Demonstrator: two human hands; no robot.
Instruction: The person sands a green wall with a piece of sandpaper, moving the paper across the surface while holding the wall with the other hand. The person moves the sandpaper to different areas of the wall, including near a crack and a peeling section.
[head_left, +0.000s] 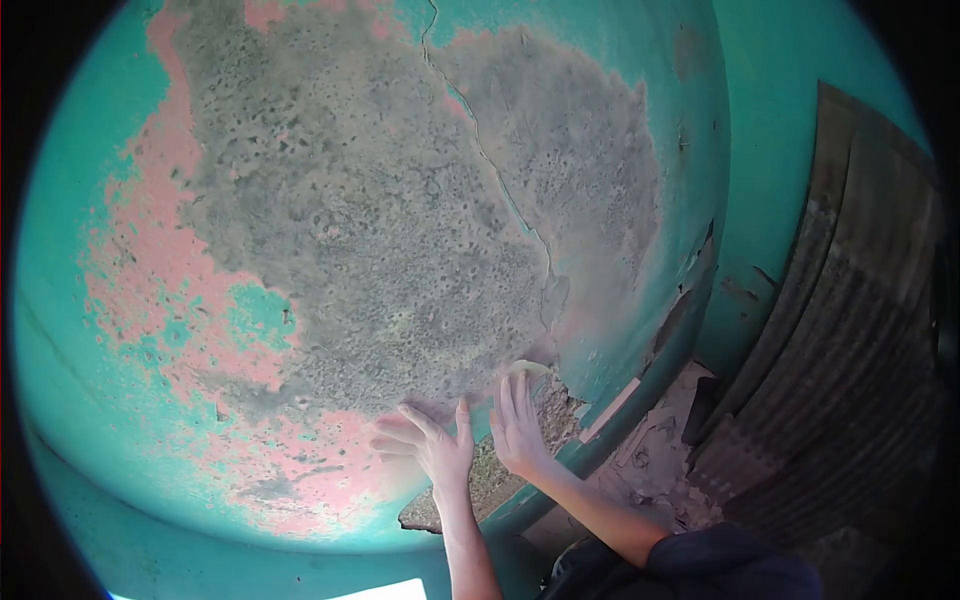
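A wall (330,230) fills the view, its teal paint flaked away to pink undercoat and rough grey plaster. My left hand (432,447) lies flat on the wall low down, fingers spread, holding nothing. Just to its right, my right hand (520,425) rests against the wall with its fingers extended upward. Its fingertips press a small pale yellowish piece (530,368) onto the plaster; what the piece is I cannot tell. Below both hands a patch of bare broken plaster (490,475) shows at the wall's foot.
A crack (500,180) runs down the wall from the top. The wall ends at a corner (715,230) on the right. Beyond it stands a dark corrugated sheet (850,330), over a dusty floor with debris (660,450). A white object (392,590) sits at the bottom edge.
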